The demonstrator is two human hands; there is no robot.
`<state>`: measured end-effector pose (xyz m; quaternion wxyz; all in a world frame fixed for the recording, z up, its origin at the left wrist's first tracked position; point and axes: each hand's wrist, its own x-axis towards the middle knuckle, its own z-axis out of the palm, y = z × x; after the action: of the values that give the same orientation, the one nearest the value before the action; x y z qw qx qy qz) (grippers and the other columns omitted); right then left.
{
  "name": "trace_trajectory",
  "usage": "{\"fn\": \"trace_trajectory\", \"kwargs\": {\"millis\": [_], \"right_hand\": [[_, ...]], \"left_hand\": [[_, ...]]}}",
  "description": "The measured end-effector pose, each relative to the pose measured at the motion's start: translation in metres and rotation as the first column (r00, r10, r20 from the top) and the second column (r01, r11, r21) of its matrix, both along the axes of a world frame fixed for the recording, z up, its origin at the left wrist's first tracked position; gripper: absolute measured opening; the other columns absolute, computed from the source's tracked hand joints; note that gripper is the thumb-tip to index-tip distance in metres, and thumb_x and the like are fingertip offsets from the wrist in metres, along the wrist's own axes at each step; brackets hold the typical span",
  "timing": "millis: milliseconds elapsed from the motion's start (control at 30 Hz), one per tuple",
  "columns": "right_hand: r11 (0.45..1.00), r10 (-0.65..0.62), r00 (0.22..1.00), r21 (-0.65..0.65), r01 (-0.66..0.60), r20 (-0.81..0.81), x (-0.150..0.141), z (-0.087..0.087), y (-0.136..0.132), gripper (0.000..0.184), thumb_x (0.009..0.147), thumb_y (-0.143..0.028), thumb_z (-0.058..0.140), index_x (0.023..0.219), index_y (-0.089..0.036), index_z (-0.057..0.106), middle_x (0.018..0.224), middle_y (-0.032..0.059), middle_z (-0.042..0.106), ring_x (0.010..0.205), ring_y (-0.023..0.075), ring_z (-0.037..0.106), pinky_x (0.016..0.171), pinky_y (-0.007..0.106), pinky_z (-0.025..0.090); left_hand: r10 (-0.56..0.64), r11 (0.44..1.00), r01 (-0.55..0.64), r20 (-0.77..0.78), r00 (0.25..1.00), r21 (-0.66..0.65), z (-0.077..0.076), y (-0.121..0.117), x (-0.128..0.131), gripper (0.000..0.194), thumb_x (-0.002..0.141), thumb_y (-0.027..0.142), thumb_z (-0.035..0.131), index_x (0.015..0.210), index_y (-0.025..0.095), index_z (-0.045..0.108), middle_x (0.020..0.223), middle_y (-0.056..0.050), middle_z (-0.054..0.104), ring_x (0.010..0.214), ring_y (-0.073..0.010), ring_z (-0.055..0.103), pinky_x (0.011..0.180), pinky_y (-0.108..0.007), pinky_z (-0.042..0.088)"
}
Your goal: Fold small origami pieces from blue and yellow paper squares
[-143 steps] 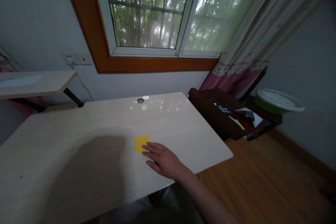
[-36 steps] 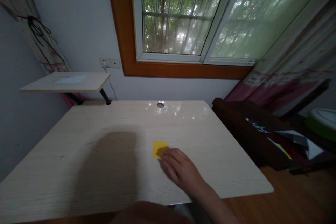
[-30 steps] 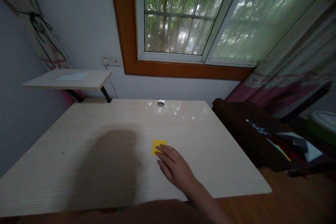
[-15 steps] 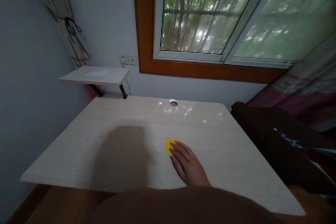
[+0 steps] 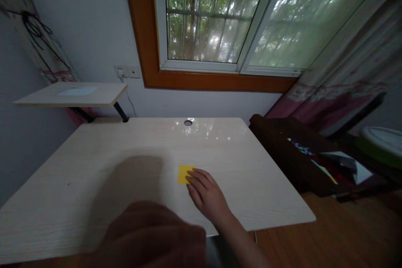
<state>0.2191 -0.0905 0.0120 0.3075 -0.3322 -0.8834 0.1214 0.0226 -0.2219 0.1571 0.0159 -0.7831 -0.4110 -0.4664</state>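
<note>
A square yellow sheet, like a sticky note (image 5: 184, 174), lies flat on the pale wooden desk (image 5: 132, 138). My right hand (image 5: 205, 192) rests over its right side, fingers stretched out and slightly apart, their tips touching the yellow paper. The palm faces down, covering the sheet's lower right corner. No part of my left hand shows. Dark brown clothing (image 5: 153, 234) blocks the near edge of the desk, left of my right forearm.
A small raised shelf (image 5: 113, 97) with a white paper (image 5: 78, 91) stands at the desk's back left. A cable hole (image 5: 188, 123) sits near the rear edge. To the right is a dark brown piece of furniture (image 5: 279, 155) holding papers. Behind is a barred window (image 5: 207, 21).
The view has turned to the right, so the desk and window appear shifted left. My right forearm now shows. The hand stays on the yellow sheet with little visible change.
</note>
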Motion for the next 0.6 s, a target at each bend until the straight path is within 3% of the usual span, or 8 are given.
{"fn": "trace_trajectory", "kwargs": {"millis": [100,167,267,333,433,600], "right_hand": [[0.999,-0.027,1.000,-0.024,0.027,0.007,0.004,0.001,-0.002,0.035,0.093,-0.018,0.052,0.127,-0.022,0.060,0.126,0.0086,0.061,0.123,0.0255,0.049,0.106,0.049,0.046],[0.998,-0.053,0.999,-0.046,0.053,0.009,0.009,0.001,-0.004,0.035,0.094,-0.016,0.050,0.128,-0.022,0.059,0.127,0.0092,0.060,0.121,0.0248,0.050,0.105,0.049,0.046],[0.991,-0.114,0.993,-0.075,0.112,-0.025,0.018,-0.001,-0.007,0.036,0.095,-0.014,0.046,0.128,-0.022,0.058,0.126,0.0100,0.060,0.119,0.0240,0.052,0.104,0.049,0.046],[0.985,-0.152,0.988,-0.093,0.148,-0.035,0.024,-0.004,-0.009,0.036,0.095,-0.014,0.045,0.128,-0.021,0.058,0.126,0.0108,0.059,0.120,0.0240,0.052,0.104,0.049,0.046],[0.979,-0.182,0.983,-0.095,0.182,0.000,0.029,-0.009,-0.013,0.037,0.095,-0.016,0.046,0.129,-0.021,0.056,0.132,0.0113,0.056,0.125,0.0252,0.049,0.106,0.050,0.045],[0.978,-0.197,0.978,-0.053,0.201,0.069,0.028,-0.011,-0.020,0.040,0.093,-0.015,0.046,0.132,-0.020,0.055,0.138,0.0112,0.052,0.129,0.0277,0.046,0.108,0.052,0.044]], "left_hand": [[-0.025,0.997,0.027,0.029,0.999,-0.076,-0.037,0.040,0.012,0.036,0.092,0.014,0.053,0.124,0.029,0.057,0.096,-0.002,0.073,0.089,-0.0155,0.069,0.081,-0.029,0.059],[0.016,0.975,-0.036,-0.092,0.996,-0.220,-0.076,0.060,0.019,0.033,0.093,0.015,0.050,0.124,0.024,0.058,0.118,-0.005,0.068,0.111,-0.0171,0.063,0.096,-0.032,0.054],[0.059,0.943,-0.167,-0.349,0.935,-0.288,-0.131,0.071,0.022,0.047,0.092,0.028,0.055,0.138,0.018,0.047,0.145,-0.010,0.048,0.136,-0.0278,0.041,0.108,-0.047,0.045],[0.103,0.922,-0.254,-0.449,0.888,-0.291,-0.153,0.067,0.021,0.053,0.093,0.033,0.054,0.143,0.019,0.041,0.150,-0.010,0.041,0.141,-0.0299,0.034,0.110,-0.053,0.040],[0.126,0.906,-0.312,-0.520,0.845,-0.288,-0.164,0.058,0.017,0.053,0.095,0.033,0.048,0.145,0.020,0.038,0.152,-0.009,0.038,0.142,-0.0279,0.030,0.113,-0.054,0.035],[0.127,0.904,-0.317,-0.529,0.839,-0.285,-0.158,0.054,0.014,0.052,0.096,0.033,0.044,0.146,0.019,0.037,0.153,-0.009,0.036,0.143,-0.0273,0.030,0.114,-0.053,0.034]]}}
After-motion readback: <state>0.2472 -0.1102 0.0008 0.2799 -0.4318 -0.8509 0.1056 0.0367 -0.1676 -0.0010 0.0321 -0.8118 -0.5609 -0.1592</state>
